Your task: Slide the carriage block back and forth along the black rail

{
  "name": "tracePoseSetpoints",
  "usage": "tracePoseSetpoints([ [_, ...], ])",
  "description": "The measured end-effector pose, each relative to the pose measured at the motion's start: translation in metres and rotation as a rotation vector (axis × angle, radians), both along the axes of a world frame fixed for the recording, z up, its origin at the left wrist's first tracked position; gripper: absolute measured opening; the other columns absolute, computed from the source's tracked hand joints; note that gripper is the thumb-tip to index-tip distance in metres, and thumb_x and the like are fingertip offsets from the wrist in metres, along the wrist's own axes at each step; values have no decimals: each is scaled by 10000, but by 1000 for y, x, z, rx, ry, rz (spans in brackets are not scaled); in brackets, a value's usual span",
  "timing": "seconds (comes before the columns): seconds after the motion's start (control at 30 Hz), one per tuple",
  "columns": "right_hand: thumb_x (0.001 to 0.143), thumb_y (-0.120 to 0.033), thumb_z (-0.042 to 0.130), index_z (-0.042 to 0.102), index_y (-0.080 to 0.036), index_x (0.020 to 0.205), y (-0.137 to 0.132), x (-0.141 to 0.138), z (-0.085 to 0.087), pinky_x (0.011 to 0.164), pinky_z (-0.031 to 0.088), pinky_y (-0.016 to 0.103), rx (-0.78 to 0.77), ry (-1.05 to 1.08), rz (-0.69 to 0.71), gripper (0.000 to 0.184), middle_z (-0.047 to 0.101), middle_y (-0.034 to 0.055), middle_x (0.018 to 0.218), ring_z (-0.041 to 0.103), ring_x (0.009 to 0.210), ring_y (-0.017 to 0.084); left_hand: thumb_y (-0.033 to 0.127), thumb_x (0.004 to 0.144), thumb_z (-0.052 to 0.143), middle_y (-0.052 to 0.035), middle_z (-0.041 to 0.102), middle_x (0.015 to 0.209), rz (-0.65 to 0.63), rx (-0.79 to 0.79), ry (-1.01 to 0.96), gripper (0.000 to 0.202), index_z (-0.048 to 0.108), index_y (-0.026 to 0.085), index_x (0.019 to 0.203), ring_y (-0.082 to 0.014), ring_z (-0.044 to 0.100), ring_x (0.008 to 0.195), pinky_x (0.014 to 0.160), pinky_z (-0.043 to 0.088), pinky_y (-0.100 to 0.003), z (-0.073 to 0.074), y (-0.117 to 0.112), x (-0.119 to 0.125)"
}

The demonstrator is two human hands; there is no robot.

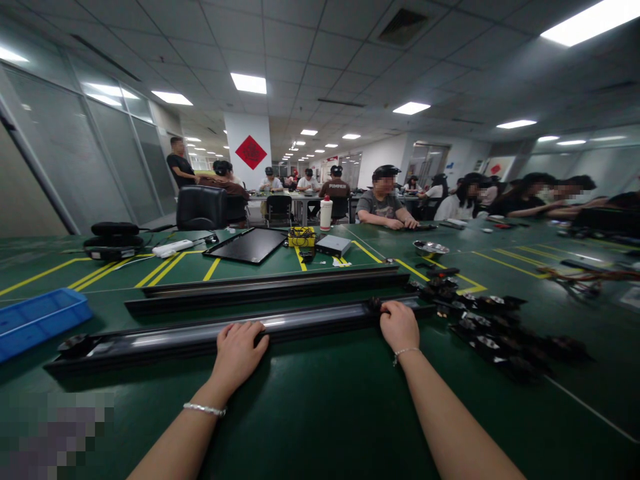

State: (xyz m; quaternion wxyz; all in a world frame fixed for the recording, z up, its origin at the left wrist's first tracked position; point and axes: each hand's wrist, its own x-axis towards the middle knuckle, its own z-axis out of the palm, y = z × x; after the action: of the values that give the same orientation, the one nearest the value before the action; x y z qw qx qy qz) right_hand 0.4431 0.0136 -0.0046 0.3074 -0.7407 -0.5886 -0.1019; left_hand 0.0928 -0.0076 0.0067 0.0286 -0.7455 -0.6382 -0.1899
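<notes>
A long black rail (310, 322) with a shiny strip lies across the green table in front of me. My left hand (239, 352) rests on its near edge, fingers curled over it. My right hand (399, 325) grips the rail further right, fingers wrapped over its top. Two more long black rails (270, 285) lie just behind it. A round black part (75, 344) sits at the rail's left end. Each wrist wears a thin bracelet.
Several small black parts (495, 333) lie in rows at the right. A blue tray (37, 319) sits at the left. Behind are a black panel (249, 245), a yellow box (301, 236), a white bottle (326, 213) and a metal bowl (431, 249). Several people sit at tables further back.
</notes>
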Motion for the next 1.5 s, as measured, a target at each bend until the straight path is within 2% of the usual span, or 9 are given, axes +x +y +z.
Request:
tracePoseSetpoints([
  [0.47,655,-119,414,633,-194,764,4,6,-5,819,339,292,6,1,-4,256,608,48,903,483,879,181,369,790,404,-10,648,963,7,-4,-2,242,586,263,909,-189,520,945,941,241,-403,1,-1,1],
  [1.0,683,-137,398,627,-199,754,1,4,-1,827,339,305,-1,9,-15,247,593,50,916,469,897,191,385,795,392,0,649,941,-4,31,0,245,583,271,898,-191,526,931,924,250,-398,-2,0,-1],
  [1.2,675,-131,428,644,-210,730,-1,2,0,827,342,320,20,-4,-56,237,578,57,956,446,905,201,384,793,396,-3,650,939,-1,26,-1,244,584,270,899,-191,525,927,915,251,-397,-2,1,-1],
  [1.5,705,-171,430,655,-234,800,-4,0,3,825,353,309,-60,34,-183,252,546,29,1059,429,980,202,384,796,395,9,646,933,-10,18,-1,241,583,271,896,-185,522,927,916,247,-397,-2,0,-1],
])
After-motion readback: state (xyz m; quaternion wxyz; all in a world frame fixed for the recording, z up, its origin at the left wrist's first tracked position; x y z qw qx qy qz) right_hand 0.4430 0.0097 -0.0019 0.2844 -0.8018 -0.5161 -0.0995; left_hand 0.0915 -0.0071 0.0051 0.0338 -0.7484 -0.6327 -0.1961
